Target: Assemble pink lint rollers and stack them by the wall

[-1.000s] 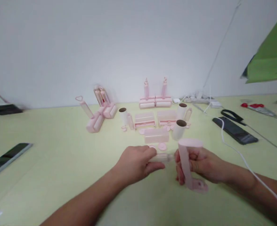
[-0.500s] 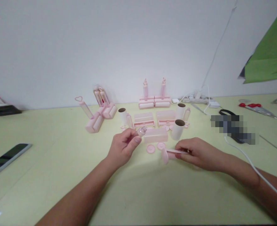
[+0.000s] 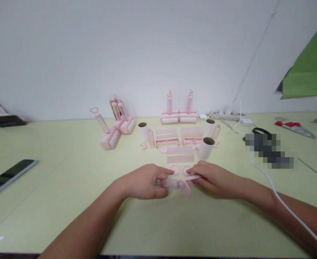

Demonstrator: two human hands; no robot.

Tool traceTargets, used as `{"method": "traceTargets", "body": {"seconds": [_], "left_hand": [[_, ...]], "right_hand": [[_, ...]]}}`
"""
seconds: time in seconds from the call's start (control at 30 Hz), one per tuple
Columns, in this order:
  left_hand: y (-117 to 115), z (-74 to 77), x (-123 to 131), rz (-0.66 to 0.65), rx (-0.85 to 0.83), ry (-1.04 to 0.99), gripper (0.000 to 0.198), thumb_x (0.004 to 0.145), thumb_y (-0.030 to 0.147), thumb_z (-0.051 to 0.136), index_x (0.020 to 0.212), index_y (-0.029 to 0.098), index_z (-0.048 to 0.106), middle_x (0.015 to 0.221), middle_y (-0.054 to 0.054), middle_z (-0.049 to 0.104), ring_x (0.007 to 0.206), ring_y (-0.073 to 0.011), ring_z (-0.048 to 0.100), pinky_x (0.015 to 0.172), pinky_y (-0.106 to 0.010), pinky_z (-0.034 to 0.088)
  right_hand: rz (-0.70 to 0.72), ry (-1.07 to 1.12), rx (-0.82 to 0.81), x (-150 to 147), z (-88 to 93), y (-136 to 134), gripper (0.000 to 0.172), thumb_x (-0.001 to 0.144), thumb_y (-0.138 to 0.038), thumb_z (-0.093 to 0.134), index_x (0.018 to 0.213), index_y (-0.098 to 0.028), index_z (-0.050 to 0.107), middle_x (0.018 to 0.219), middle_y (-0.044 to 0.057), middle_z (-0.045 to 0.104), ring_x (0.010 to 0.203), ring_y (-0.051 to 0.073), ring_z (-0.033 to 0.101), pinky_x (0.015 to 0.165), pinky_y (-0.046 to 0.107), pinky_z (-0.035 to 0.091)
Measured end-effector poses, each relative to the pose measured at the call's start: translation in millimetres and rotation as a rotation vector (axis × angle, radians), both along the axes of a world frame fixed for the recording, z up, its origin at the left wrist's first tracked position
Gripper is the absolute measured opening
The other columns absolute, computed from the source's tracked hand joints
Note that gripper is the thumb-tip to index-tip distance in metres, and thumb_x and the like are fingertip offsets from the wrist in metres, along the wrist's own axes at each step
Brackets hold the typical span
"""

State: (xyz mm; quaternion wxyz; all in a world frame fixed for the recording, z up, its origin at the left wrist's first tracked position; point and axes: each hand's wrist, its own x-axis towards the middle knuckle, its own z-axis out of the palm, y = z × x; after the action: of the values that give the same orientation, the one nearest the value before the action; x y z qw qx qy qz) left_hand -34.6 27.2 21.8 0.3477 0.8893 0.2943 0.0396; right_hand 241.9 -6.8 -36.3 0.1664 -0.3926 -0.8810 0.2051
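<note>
Gripping a clear plastic tube (image 3: 170,183), the left hand (image 3: 147,182) faces the right hand (image 3: 215,180), which pinches a pink plastic bracket (image 3: 185,189); whether tube and bracket touch, I cannot tell. Both are this side of the translucent pink cover (image 3: 180,155). Pink discs (image 3: 175,169) lie just before it; a white roll (image 3: 205,152) stands at its right.

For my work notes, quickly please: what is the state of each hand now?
Left hand: closed, holding a clear tube, index finger extended.
Right hand: closed, holding a pink bracket.
</note>
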Motion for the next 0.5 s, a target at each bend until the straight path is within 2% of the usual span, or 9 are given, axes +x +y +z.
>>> {"method": "traceTargets", "body": {"seconds": [0.13,0.23,0.3,0.5], "left_hand": [[-1.6,-1.9,1.7,-0.012,0.006,0.032,0.014,0.074,0.025,0.063,0.065,0.016,0.058,0.073,-0.002,0.064,0.074,-0.0185,0.061,0.066,-0.025,0.039],[-1.9,-0.5,0.8,-0.029,0.008,0.037,0.013,0.074,0.024,0.063,0.065,0.015,0.058,0.079,-0.003,0.067,0.081,-0.0203,0.064,0.069,-0.025,0.040],[-2.2,0.9,-0.5,-0.052,-0.001,0.040,0.013,0.074,0.022,0.064,0.064,0.015,0.058,0.085,-0.005,0.070,0.084,-0.0207,0.065,0.069,-0.024,0.041],[-8.0,3.4,0.2,-0.174,0.002,-0.015,0.005,0.072,0.018,0.064,0.068,0.017,0.061,0.089,-0.006,0.072,0.089,-0.0217,0.066,0.070,-0.026,0.044]], "right_hand": [[-0.062,0.095,0.015,6.0,6.4,-1.1,0.018,0.098,-0.027,0.046,0.103,-0.019,0.061,0.093,0.007,0.066,0.084,0.019,0.060,0.074,0.030,0.044],[-0.244,0.141,0.087,5.6,12.3,3.0,0.020,0.099,-0.032,0.046,0.096,-0.020,0.062,0.081,0.002,0.065,0.072,0.017,0.058,0.066,0.028,0.040],[-0.336,0.127,0.165,2.1,12.7,6.7,0.017,0.097,-0.031,0.050,0.096,-0.020,0.063,0.081,0.002,0.065,0.073,0.017,0.058,0.066,0.028,0.040],[-0.332,-0.060,0.334,-21.6,2.1,13.4,0.013,0.092,-0.019,0.051,0.094,-0.016,0.063,0.088,0.007,0.062,0.081,0.019,0.057,0.070,0.030,0.039]]}}
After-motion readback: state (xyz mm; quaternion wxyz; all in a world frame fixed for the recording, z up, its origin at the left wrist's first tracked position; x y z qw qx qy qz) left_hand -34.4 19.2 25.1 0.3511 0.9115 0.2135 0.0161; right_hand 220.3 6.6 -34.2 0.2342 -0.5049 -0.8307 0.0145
